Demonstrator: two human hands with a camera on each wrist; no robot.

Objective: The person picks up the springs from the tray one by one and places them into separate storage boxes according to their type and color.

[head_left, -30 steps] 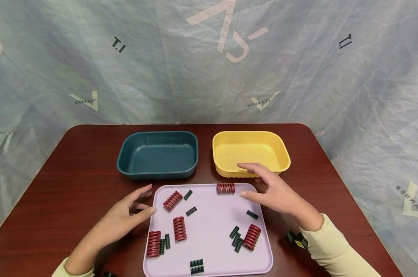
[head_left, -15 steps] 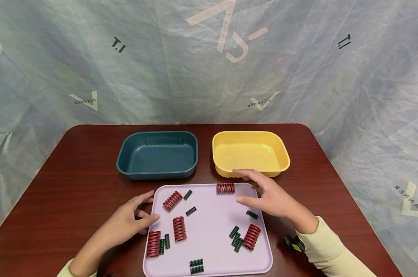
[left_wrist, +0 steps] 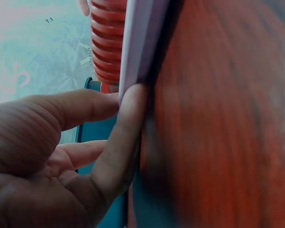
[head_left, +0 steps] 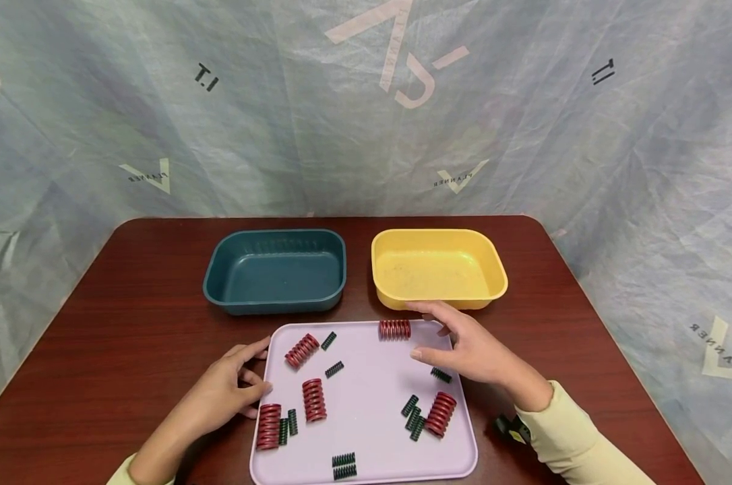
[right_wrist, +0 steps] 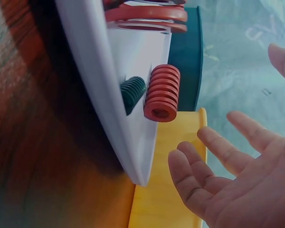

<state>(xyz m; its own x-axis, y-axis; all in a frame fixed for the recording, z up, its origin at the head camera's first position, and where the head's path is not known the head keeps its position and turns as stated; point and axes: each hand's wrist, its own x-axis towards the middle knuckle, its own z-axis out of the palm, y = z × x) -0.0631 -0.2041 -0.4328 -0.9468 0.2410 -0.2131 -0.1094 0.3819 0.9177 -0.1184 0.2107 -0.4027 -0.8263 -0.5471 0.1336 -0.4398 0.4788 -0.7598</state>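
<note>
A pale lilac tray (head_left: 372, 404) lies on the table with red springs and small dark green springs on it. My left hand (head_left: 226, 384) is at its left edge; in the left wrist view the thumb and a finger (left_wrist: 133, 107) pinch the tray's rim (left_wrist: 145, 28). Close by is a large red spring (head_left: 269, 426). Over the tray's far right corner, my right hand (head_left: 469, 347) has its fingers spread and nothing in it. Nearest to it are a red spring (head_left: 394, 329) at the far edge and a small green spring (head_left: 441, 374) by the right edge.
Behind the tray stand a dark teal bin (head_left: 275, 306) on the left and a yellow bin (head_left: 396, 300) on the right, with nothing visible inside either. The reddish-brown table (head_left: 129, 323) extends to both sides. A printed grey curtain (head_left: 317, 121) hangs behind.
My left hand has come down and in to the tray's left edge and now pinches its rim. The right hand has drifted slightly left and toward me. The springs have stayed put.
</note>
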